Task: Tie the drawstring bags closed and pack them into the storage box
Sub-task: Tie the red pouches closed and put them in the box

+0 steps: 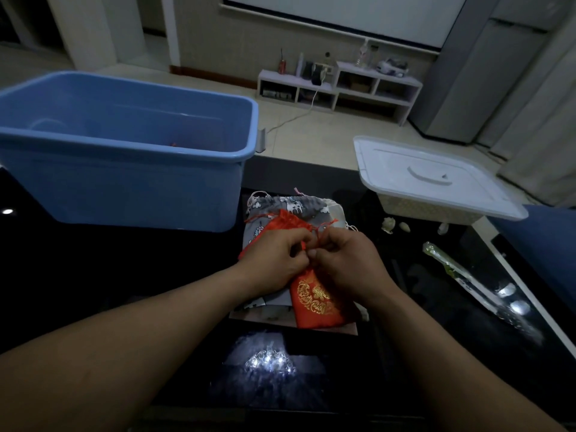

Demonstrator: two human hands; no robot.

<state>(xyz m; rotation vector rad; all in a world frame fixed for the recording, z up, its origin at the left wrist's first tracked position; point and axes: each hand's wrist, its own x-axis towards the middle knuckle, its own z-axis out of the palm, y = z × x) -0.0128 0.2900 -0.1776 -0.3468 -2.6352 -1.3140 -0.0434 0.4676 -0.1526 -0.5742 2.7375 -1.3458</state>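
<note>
Near edge, glossy black table: left hand and right hand meet, fingertips pinching red cord above red bag; gold print unreadable. Beyond: second red bag atop grey printed bag. Far left, open blue storage box, bare tabletop before it. Far right, white lid.

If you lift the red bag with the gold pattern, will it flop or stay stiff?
Probably floppy: the red bag is soft cloth, bunched at its neck where the left hand and right hand pinch its cord. Likely light too, since it lies fairly flat. Its shiny fabric may slide a little on the grey bag beneath.
</note>
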